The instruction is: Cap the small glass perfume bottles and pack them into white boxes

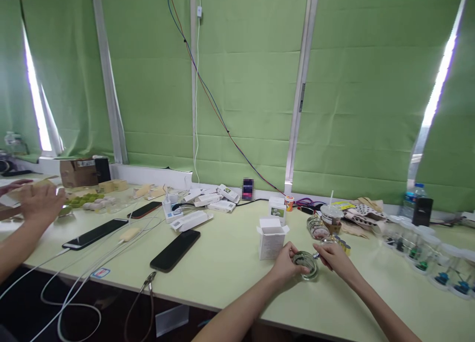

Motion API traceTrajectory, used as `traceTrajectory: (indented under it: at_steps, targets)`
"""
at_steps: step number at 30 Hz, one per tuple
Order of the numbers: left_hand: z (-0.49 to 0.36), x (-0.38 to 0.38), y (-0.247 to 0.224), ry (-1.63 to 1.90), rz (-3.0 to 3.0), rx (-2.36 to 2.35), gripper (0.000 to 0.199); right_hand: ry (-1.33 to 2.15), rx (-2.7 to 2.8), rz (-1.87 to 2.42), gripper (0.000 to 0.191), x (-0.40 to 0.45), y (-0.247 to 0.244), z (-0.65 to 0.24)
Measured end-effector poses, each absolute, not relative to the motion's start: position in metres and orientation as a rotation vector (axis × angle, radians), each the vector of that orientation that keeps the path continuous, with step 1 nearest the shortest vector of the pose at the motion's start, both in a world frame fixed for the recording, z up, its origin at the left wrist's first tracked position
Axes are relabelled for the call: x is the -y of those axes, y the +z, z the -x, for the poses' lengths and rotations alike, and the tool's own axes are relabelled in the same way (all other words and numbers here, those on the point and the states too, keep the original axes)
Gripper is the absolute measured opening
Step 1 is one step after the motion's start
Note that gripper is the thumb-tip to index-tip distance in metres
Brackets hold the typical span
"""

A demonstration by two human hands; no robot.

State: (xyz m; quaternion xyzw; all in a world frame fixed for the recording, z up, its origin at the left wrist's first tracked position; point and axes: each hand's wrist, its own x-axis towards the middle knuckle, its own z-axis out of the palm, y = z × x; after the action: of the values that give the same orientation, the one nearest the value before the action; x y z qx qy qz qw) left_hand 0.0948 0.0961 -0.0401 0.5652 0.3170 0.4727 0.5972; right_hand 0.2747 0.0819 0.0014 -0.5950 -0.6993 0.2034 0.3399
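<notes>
My left hand (288,264) is closed on the left rim of a round clear glass dish (306,266) with something greenish inside, just over the table. My right hand (332,258) pinches a small, partly hidden item at the dish's right edge; the item is too small to name. An open white box (271,239) stands left of the dish, its flaps up. Behind the hands lie more round clear glass pieces (318,228), and a smaller white box (277,209) stands farther back.
Lidded clear cups (426,253) line the right side. A lidded drink cup (331,215) stands behind my right hand. Phones (175,250), cables and flattened white boxes (208,199) lie left. Another person's hand (41,202) works at far left.
</notes>
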Motion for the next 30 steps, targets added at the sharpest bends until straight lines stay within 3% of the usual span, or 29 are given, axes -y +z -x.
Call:
traceTrajectory:
  at_steps: [6, 17, 23, 30]
  targets:
    - [-0.095, -0.098, -0.043, 1.083, -1.513, -0.829, 0.057, 0.385, 1.836, 1.596, 0.059, -0.081, 0.015, -0.260]
    - [-0.094, -0.087, -0.036, 0.972, -1.701, -0.892, 0.047, 0.500, 1.662, 1.553, 0.065, -0.076, 0.026, -0.265]
    - [-0.092, -0.085, -0.033, 0.957, -1.760, -0.865, 0.053, 0.565, 1.430, 1.237, 0.040, -0.066, 0.000, -0.309]
    - [-0.094, -0.087, -0.034, 0.967, -1.772, -0.860, 0.050, 0.290, 1.565, 1.512, 0.041, -0.057, -0.038, -0.326]
